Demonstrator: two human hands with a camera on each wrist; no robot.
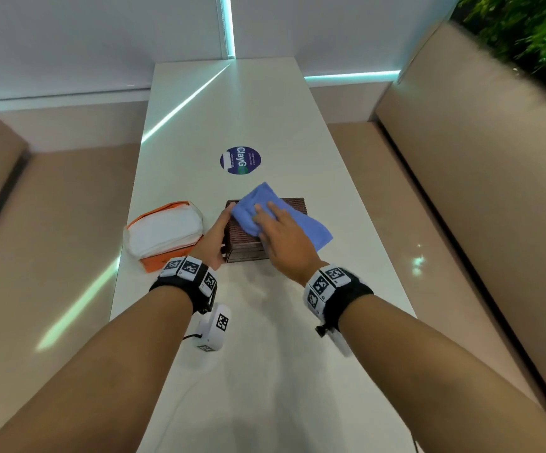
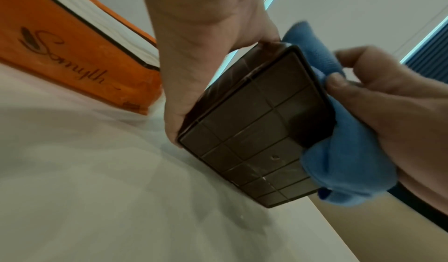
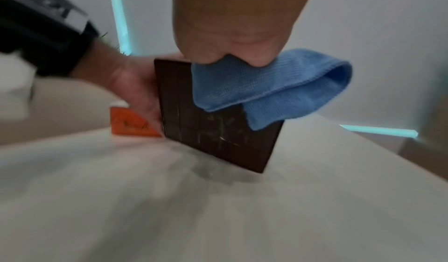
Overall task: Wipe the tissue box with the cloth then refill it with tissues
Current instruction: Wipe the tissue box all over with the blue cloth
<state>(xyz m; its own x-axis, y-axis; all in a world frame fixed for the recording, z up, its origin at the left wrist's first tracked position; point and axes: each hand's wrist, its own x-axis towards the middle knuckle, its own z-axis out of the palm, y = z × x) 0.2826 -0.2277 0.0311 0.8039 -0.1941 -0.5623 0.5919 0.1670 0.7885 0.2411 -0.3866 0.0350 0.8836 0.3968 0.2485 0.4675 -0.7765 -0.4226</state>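
Note:
The dark brown ribbed tissue box [image 1: 245, 246] stands on the white table [image 1: 265, 354], its gridded bottom panel [image 2: 254, 128] turned toward me. My left hand [image 1: 214, 235] grips the box's left side, fingers reaching over its far edge. A folded blue cloth [image 1: 301, 223] lies over the top of the box and hangs off its right side. My right hand [image 1: 281, 233] presses on the cloth, and its thumb [image 2: 339, 83] and fingers bunch the cloth [image 2: 349, 151] against the box's right side. An orange pack of white tissues [image 1: 164, 233] lies just left of the box.
A round dark blue sticker [image 1: 240, 160] is on the table beyond the box. Beige padded benches [image 1: 461, 191] run along both long sides of the narrow table. A white wall closes the far end. In the left wrist view the orange pack [image 2: 72, 55] sits close behind my left hand.

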